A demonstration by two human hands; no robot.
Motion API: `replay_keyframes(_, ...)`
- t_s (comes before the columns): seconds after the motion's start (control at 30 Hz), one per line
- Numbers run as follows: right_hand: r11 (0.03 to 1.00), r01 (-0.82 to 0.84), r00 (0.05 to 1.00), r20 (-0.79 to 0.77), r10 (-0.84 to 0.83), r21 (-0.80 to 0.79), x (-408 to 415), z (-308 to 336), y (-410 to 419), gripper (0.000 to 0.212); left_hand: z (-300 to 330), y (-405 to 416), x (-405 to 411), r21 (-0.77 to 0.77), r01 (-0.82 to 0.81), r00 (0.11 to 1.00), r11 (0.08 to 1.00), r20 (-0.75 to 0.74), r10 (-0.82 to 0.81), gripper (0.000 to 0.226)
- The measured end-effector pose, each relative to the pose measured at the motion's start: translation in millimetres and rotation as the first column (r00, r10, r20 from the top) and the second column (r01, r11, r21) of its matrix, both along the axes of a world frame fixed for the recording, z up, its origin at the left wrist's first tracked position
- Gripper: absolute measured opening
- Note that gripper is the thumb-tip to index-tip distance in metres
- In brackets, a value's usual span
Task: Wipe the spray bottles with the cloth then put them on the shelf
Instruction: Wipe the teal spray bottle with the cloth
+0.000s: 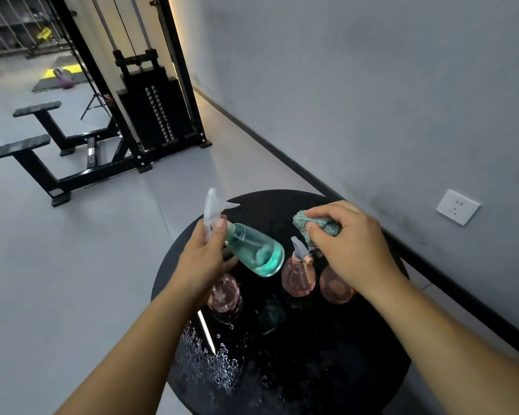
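My left hand (206, 259) grips a teal spray bottle (258, 250) by its neck and white trigger head, holding it tilted above the round black table (327, 369). My right hand (351, 244) pinches a bunched teal cloth (304, 226) just right of that bottle, apart from it. Three pink spray bottles stand on the table: one (297, 277) in the middle, one (336, 287) partly under my right hand, one (224, 295) partly behind my left wrist.
Water droplets (213, 363) lie on the table's near left side. A dark bottle-shaped form (271, 316) shows dimly on the black top. A black cable weight machine (150, 109) stands beyond on the grey floor. The grey wall with a socket (457, 206) runs along the right.
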State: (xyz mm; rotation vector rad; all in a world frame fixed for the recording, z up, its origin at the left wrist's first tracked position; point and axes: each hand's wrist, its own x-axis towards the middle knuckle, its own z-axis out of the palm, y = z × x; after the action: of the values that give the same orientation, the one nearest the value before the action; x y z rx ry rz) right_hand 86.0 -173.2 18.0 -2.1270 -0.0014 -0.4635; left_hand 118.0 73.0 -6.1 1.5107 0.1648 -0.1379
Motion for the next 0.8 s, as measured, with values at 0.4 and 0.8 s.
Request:
replay_keyframes(0.4, 0.998, 0.02, 0.999, 0.029, -0.022, 0.058, 9, 12, 19, 0.016, 26, -8, -4, -0.209, -0.079, 0.997, 0.975, -0.036, 0.073, 0.035)
replay_keyframes(0.8, 0.992, -0.114, 0.993, -0.006, 0.115, 0.048, 2, 15, 37, 0.022, 34, -31, -21, -0.224, 0.07, 0.997, 0.972, 0.037, -0.064, 0.032)
